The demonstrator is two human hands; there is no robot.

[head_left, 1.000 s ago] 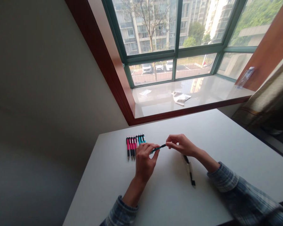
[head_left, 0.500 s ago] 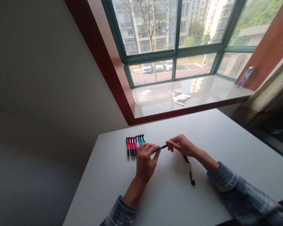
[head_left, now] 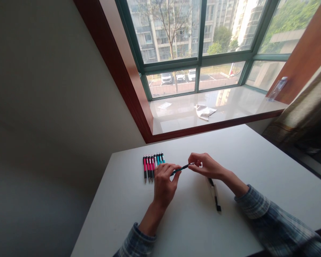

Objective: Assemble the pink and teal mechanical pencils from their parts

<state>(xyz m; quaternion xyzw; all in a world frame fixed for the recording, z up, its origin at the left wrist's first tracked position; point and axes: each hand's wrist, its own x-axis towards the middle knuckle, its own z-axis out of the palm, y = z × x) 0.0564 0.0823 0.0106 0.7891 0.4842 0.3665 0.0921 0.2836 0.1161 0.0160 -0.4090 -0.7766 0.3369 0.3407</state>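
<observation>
My left hand [head_left: 166, 180] pinches a dark teal ballpoint pen [head_left: 178, 170] between thumb and fingers, its dark grip end pointing right. At that end, the thumb and forefinger of my right hand [head_left: 204, 166] close around the tip, while its other fingers are curled. Left of my left hand lies a row of ballpoint pens, pink ones [head_left: 147, 167] and then a white and several teal ones [head_left: 160, 157]; my left hand hides the lower part of some. Below my right hand, pen parts [head_left: 216, 198] in black and white lie on the table.
The white table [head_left: 192, 225] stands against the wall and the window ledge [head_left: 176, 121]. On the ledge are a crumpled white sheet [head_left: 203, 112], a flat paper [head_left: 164, 106] and a clear bottle [head_left: 278, 88]. A curtain [head_left: 296, 110] hangs at the right.
The fingers of my right hand have shifted and turned slightly at the pen's tip. My left hand and the pen have hardly moved.
</observation>
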